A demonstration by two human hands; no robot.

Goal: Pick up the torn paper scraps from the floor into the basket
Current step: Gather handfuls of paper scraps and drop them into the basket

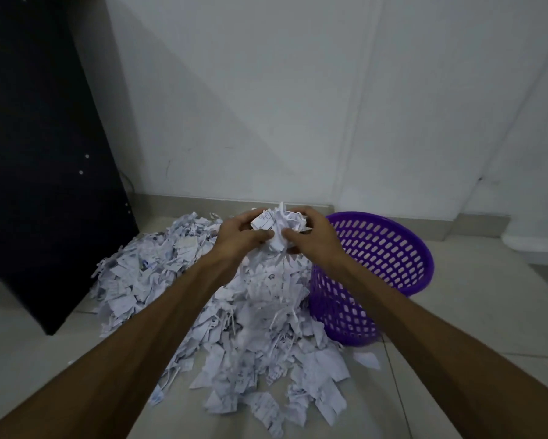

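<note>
While hands [277, 231] clutch scraps [276, 226] — basket [390, 248] alongside

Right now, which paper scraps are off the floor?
Only the crumpled bunch held between the left hand and right hand; the pile lies on the floor.

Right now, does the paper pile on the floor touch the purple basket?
Touching. In the head view, scraps at the right edge of the paper pile lie against the lower wall of the purple basket, with no floor between.
</note>
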